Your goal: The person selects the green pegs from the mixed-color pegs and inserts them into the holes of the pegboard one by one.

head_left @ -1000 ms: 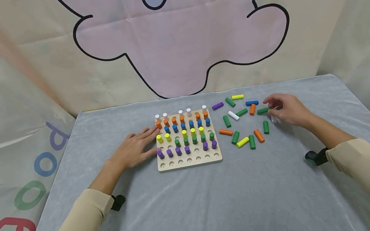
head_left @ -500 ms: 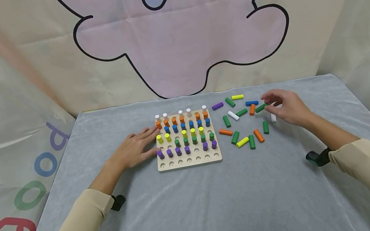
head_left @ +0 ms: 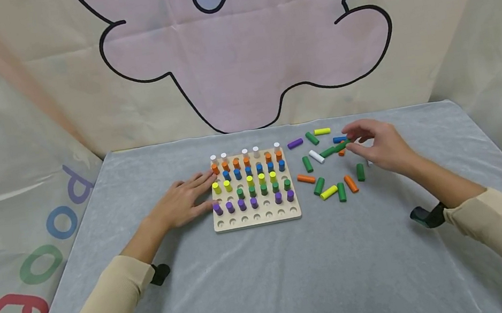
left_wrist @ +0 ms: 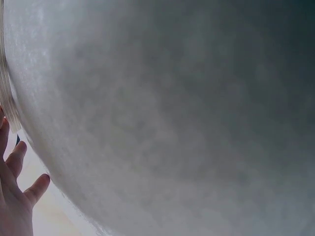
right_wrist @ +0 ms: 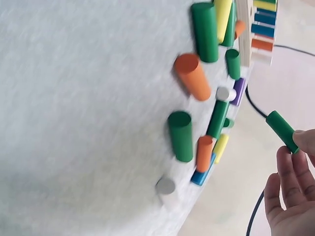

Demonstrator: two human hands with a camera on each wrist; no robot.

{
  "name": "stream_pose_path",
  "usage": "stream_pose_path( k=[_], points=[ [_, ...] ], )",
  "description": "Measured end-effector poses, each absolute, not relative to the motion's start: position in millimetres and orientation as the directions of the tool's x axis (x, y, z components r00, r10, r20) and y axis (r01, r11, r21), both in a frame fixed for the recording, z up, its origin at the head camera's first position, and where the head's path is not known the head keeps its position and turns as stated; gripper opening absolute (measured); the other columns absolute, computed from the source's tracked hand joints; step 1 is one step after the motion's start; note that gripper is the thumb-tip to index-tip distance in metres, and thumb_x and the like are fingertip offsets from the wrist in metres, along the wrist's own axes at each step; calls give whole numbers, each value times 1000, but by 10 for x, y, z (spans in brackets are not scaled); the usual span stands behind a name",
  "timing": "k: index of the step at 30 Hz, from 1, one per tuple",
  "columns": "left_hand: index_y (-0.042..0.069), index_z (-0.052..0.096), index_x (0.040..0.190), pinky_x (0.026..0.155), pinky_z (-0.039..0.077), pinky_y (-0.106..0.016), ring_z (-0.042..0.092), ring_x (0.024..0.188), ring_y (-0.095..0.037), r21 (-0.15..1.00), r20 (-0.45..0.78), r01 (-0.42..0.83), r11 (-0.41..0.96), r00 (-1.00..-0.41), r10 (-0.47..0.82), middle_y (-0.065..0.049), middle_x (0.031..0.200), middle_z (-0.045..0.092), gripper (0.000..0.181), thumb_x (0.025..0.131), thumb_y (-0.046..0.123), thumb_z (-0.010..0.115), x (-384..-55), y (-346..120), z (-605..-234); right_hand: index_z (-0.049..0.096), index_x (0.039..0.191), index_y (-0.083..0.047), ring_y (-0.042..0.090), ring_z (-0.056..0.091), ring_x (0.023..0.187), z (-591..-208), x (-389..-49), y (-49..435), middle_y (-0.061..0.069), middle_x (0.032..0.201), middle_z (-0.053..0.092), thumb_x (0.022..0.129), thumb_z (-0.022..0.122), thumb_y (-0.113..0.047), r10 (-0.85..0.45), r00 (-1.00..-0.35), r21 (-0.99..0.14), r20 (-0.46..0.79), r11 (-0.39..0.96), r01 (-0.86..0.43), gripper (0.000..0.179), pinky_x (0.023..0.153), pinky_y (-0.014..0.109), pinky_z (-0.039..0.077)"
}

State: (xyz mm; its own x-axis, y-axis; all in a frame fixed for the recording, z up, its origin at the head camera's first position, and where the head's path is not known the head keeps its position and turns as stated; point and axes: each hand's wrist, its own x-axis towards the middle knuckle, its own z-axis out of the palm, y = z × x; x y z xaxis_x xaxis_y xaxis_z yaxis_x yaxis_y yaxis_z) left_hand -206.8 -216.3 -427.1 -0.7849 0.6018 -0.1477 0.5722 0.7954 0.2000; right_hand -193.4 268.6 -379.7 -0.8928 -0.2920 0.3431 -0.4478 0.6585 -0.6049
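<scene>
My right hand (head_left: pixel 382 146) pinches a green peg (right_wrist: pixel 282 131) by one end, between thumb and fingers. In the right wrist view the peg is lifted off the cloth, its free end pointing out from the hand. My left hand (head_left: pixel 185 200) lies with fingers extended at the left edge of the wooden pegboard (head_left: pixel 258 220), fingertips on that edge. Rows of white, orange, blue, yellow, green and purple pegs stand upright in the board, with some bare holes among them. The left wrist view shows fingers (left_wrist: pixel 35 189) beside the board's edge and mostly grey cloth.
Loose pegs lie right of the board: a purple peg (head_left: pixel 295 143), a white peg (head_left: pixel 316 156), a blue peg (right_wrist: pixel 200 176), plus several green, orange and yellow ones. Another white peg (right_wrist: pixel 168 191) sits near my right hand. A grey cloth (head_left: pixel 270 283) covers the table, with a printed curtain (head_left: pixel 238 72) behind.
My right hand has raised the green peg from the cloth and carried it left, over the other loose pegs. My left hand and the board have stayed put.
</scene>
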Motion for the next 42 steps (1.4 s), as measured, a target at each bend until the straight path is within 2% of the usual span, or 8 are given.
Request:
stream_pose_path(
  k=[8,15,18,23,28,34,37,42],
  points=[
    [24,22,160,112,27,-62,21,151,-29,198,-146,572,796,-786,601,1,165,19,78,97,66,42,-2083,-2169,-4292,67,113,-2,21,66,90,-3779,-1897,2517,11,102,71,83,76,5,-360,-854,-611,375,597,-520,32,82,13,48],
    [24,22,160,112,27,-62,21,151,-28,197,-145,570,798,-788,599,1,165,20,78,97,67,41,-2084,-2171,-4298,67,114,-3,28,68,95,-3762,-1837,2368,11,103,72,86,76,1,-374,-854,-629,362,578,-520,30,84,7,43],
    [24,22,160,112,26,-62,21,151,-29,197,-145,571,797,-787,599,0,165,20,78,97,66,41,-2082,-2169,-4296,67,115,-3,28,69,96,-3749,-1818,2303,10,103,72,86,76,0,-378,-854,-641,356,566,-518,30,86,8,42],
    [24,22,160,112,26,-62,21,150,-29,197,-143,571,797,-787,600,1,165,20,78,97,67,41,-2083,-2166,-4294,66,116,-4,24,69,96,-3721,-1781,2199,7,104,72,86,75,1,-402,-852,-664,336,540,-517,32,88,17,49],
    [23,23,160,111,27,-63,21,150,-29,197,-144,572,796,-786,601,1,165,19,78,98,66,41,-2086,-2160,-4295,66,116,-6,18,67,94,-3704,-1739,2121,5,104,70,85,76,2,-423,-842,-663,335,529,-529,34,84,22,52],
    [23,23,160,111,26,-64,21,150,-30,200,-150,567,799,-788,597,2,165,17,77,98,65,41,-2084,-2155,-4293,65,117,-3,19,67,94,-3730,-1701,2050,9,107,70,85,75,3,-438,-832,-684,340,492,-538,34,83,32,56],
    [22,24,160,111,26,-65,21,150,-31,203,-147,567,799,-789,597,1,165,17,77,98,65,42,-2080,-2153,-4291,66,117,-2,18,67,95,-3742,-1690,2017,8,108,69,86,75,2,-446,-824,-681,349,483,-550,33,82,29,56],
    [21,24,159,110,26,-66,22,150,-31,207,-136,572,794,-787,602,0,165,19,77,98,64,43,-2073,-2153,-4286,67,115,-4,16,65,92,-3759,-1682,1967,5,106,70,86,76,0,-459,-808,-665,369,477,-575,31,80,36,57]
  ],
)
